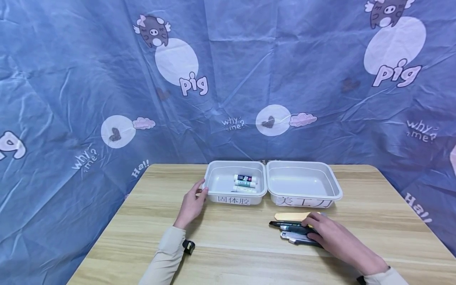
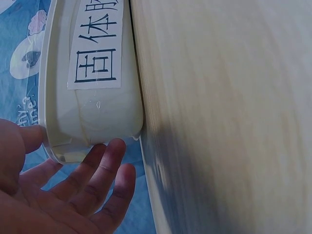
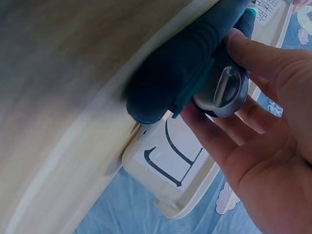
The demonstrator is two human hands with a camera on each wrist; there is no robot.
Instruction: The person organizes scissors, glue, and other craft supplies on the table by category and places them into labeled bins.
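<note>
My left hand [image 1: 192, 204] rests at the left end of the white left bin [image 1: 213, 194], thumb and loosely bent fingers touching its rim and side wall. Inside that bin lie three glue sticks [image 1: 245, 184]. On the table, my right hand [image 1: 329, 237] is over a row of several utility knives [image 1: 290, 224]. In the right wrist view, its thumb and fingers pinch one dark utility knife [image 3: 219, 87] with a grey metal-edged end. Beside that one is a thicker dark-green utility knife [image 3: 170, 63]. An orange-yellow knife [image 1: 290, 216] lies farthest back in the row.
The white right bin [image 1: 303, 196] stands against the left one, with nothing visible inside. Both bins carry paper labels in front. The wooden table [image 1: 231, 233] meets a blue printed curtain [image 1: 221, 79] at its back edge.
</note>
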